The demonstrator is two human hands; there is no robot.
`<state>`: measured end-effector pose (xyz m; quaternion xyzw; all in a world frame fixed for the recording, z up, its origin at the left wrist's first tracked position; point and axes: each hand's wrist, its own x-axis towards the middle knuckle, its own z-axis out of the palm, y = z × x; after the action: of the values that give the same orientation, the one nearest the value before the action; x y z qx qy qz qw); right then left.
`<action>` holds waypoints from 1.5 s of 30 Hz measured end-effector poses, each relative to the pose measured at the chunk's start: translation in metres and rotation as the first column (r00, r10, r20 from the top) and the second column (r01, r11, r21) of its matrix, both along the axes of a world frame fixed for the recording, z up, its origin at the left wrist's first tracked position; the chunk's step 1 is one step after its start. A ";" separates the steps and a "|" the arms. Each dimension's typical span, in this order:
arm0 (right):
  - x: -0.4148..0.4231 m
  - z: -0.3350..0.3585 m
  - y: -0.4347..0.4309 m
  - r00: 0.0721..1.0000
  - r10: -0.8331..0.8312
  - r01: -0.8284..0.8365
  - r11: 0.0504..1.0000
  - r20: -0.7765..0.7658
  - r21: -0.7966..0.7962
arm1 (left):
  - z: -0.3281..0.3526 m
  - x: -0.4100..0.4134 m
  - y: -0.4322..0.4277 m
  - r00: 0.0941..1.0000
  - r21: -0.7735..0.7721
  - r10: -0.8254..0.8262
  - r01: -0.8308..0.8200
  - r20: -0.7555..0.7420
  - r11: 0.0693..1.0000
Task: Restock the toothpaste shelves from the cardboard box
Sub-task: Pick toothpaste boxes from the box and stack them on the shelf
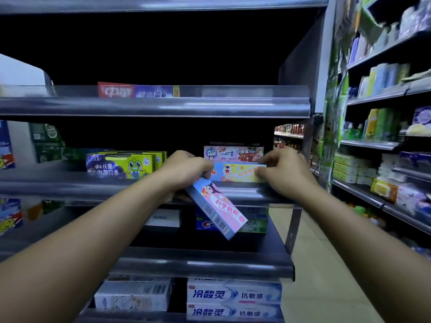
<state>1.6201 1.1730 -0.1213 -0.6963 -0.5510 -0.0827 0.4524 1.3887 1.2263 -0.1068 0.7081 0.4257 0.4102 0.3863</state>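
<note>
My left hand grips a pink-and-blue cardboard toothpaste carton slanting toward five o'clock; my right hand pinches a yellow-and-blue carton.

Grey shelf — yellow toothpaste box and frog-print boxes atop.

Toothpaste boxes at the shelf edge
A pink-and-blue box slants down from the left hand gripping its top; a yellow-and-blue box lies flat between both hands, right hand holding its end.
</note>
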 end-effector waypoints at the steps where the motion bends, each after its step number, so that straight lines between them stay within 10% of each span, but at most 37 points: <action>1: -0.001 0.000 -0.002 1.000 0.008 -0.008 1.000 0.008 -0.007 | -0.001 0.001 -0.002 1.000 0.004 0.007 -0.007 0.012 1.000; 9: -0.024 -0.017 -0.050 0.986 -0.021 -0.057 0.890 0.165 0.452 | -0.006 -0.015 -0.002 0.887 0.077 0.074 -0.122 0.456 0.990; 16: -0.056 -0.023 -0.075 0.797 0.482 -0.383 0.869 -0.364 0.312 | -0.012 -0.009 -0.006 0.745 0.107 -0.022 -0.066 0.667 0.992; 21: -0.047 -0.009 -0.064 0.717 0.524 -0.378 0.846 -0.459 0.376 | -0.014 0.000 -0.007 0.710 0.130 -0.097 0.008 0.697 0.992; 35: -0.010 0.028 -0.027 0.826 0.390 -0.257 0.903 -0.407 0.344 | 0.014 0.010 0.040 0.910 0.189 0.023 -0.111 0.414 0.976; 45: 0.004 0.020 -0.010 0.954 0.181 -0.175 0.983 -0.237 0.048 | 0.014 -0.003 0.055 0.990 0.267 0.137 -0.142 0.038 0.953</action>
<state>1.6242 1.1628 -0.1014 -0.6426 -0.5514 0.0359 0.5307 1.3856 1.2813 -0.0932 0.7183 0.4111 0.4972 0.2605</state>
